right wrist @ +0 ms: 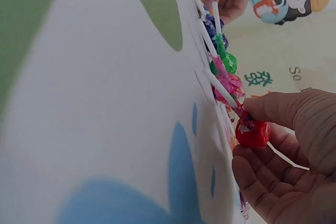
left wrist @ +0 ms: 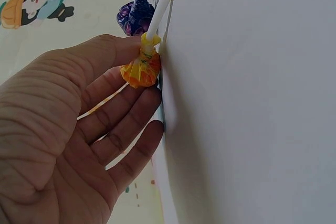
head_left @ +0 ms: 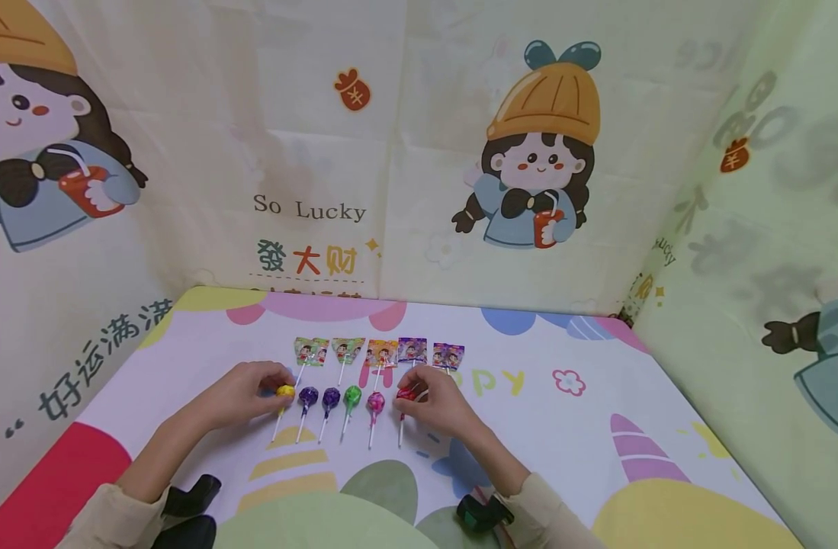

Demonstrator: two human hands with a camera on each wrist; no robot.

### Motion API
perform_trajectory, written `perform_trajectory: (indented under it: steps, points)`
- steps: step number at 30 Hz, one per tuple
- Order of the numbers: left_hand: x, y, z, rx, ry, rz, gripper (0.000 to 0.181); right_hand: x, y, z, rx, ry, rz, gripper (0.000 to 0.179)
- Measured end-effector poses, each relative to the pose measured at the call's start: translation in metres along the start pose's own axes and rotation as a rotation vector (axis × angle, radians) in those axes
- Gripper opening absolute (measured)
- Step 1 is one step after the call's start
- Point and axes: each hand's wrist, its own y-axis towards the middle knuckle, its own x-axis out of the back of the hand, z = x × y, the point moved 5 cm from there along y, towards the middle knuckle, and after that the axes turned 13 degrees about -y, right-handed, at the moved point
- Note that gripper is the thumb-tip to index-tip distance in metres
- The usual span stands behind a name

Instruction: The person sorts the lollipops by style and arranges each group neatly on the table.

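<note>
My left hand pinches a yellow-wrapped lollipop by its head, between thumb and fingers, at the left end of a row. At the right end, my right hand pinches a red lollipop near the base of its head. Between the hands lie two purple lollipops, a green lollipop and a pink lollipop, their white sticks pointing toward me. In the right wrist view the red lollipop's stick angles past the pink one.
Behind this row is a second row of lollipops in flat printed wrappers: green, orange and purple. A colourful patterned cloth covers the table. Printed curtains hang behind and beside it.
</note>
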Motion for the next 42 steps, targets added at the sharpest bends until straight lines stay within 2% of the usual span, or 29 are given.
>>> perform_trajectory:
  steps: [9, 27, 35, 42]
  points:
    - [0.001, 0.000, -0.002, -0.007, 0.008, 0.002, 0.021, -0.006, 0.003, -0.001, 0.019, -0.012, 0.006, 0.021]
    - [0.002, 0.001, -0.004, -0.006, 0.013, -0.002, 0.026, -0.002, -0.002, -0.002, -0.027, -0.012, 0.016, 0.026]
    - [0.001, 0.002, -0.003, 0.010, -0.016, -0.013, 0.033, 0.009, -0.012, -0.002, -0.025, -0.035, -0.049, 0.027]
    - [0.001, -0.002, -0.001, 0.020, -0.025, -0.008, 0.039, 0.018, -0.029, -0.003, -0.004, -0.024, -0.094, 0.026]
